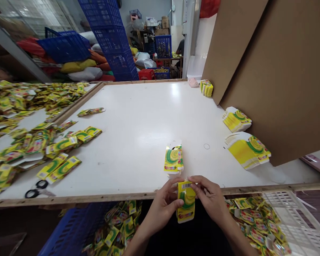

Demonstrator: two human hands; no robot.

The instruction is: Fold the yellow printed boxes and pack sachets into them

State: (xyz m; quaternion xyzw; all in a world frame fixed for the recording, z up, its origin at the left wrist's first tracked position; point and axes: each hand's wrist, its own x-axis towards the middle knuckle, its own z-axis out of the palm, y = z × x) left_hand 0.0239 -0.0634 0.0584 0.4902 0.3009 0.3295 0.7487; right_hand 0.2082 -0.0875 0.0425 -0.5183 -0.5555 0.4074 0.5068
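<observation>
A small yellow and green box [186,204] is held upright in front of the table's near edge. My left hand [165,202] grips its left side, with the thumb across the front. My right hand [206,195] pinches the top right corner by the barcode. Just beyond my hands, a stack of flat yellow cartons [173,159] lies on the white table [133,142]. Two larger stacks of flat cartons, a nearer one [248,150] and a farther one [236,120], lie to the right.
Many yellow boxes [37,142] cover the left side, with black-handled scissors [38,189] nearby. Below the edge are a blue crate [66,227] and a white crate [296,217], both with boxes. Cardboard [277,78] stands right. A person [180,48] sits far back.
</observation>
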